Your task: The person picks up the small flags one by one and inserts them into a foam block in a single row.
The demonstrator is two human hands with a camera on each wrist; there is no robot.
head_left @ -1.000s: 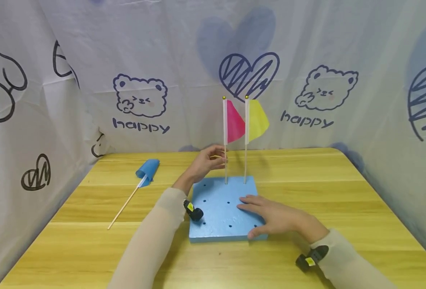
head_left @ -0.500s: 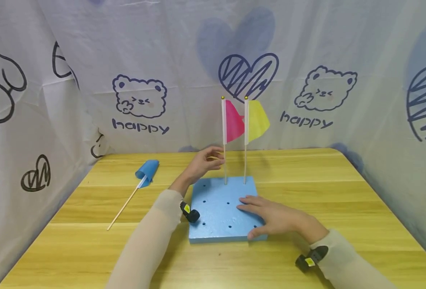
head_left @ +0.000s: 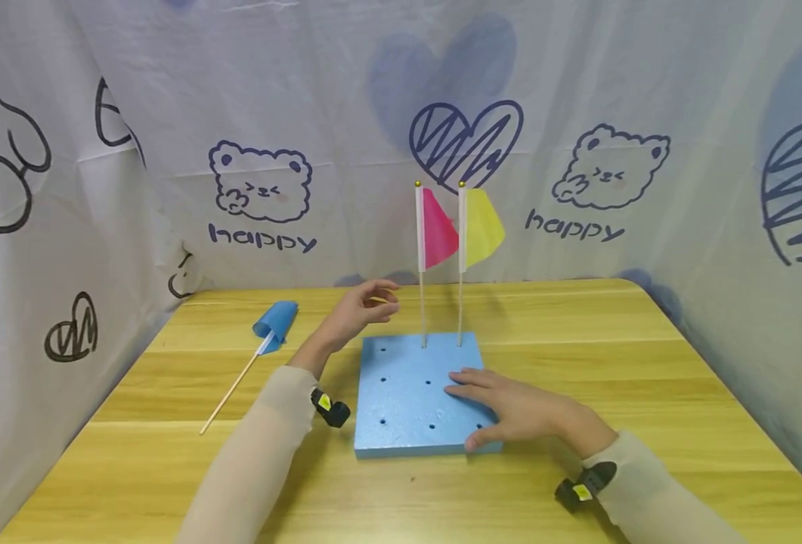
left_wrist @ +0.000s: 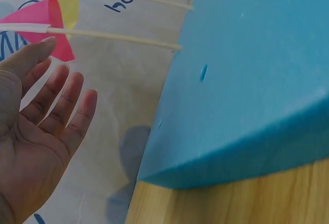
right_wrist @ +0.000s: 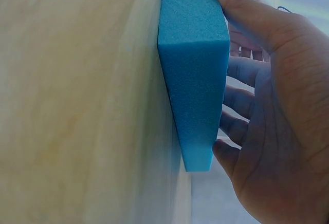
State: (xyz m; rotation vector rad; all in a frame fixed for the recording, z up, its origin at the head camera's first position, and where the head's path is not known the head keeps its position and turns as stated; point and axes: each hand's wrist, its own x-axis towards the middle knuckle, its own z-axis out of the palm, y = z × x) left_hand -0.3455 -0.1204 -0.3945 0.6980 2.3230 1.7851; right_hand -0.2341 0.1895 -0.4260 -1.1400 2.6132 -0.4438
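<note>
A blue foam board [head_left: 401, 400] with several small holes lies on the table. Two small flags stand upright in its back row of holes, a pink flag [head_left: 438, 233] and, to its right, a yellow flag [head_left: 482, 230]. My left hand [head_left: 356, 313] hovers beyond the board's back left corner, left of the pink flag's stick, fingers loosely bent and holding nothing. In the left wrist view the left palm [left_wrist: 38, 136] faces the sticks, apart from them. My right hand [head_left: 516, 404] rests on the board's right side with fingers spread; the right wrist view shows the thumb [right_wrist: 241, 3] at its edge.
A blue flag [head_left: 274, 325] on a wooden stick lies on the wooden table [head_left: 169, 468], left of the board. A white curtain [head_left: 360, 151] with bear and heart drawings hangs behind and beside the table.
My left hand has come away from the pink flag's stick and moved left. Both flags stay upright in the board. The right hand keeps its place.
</note>
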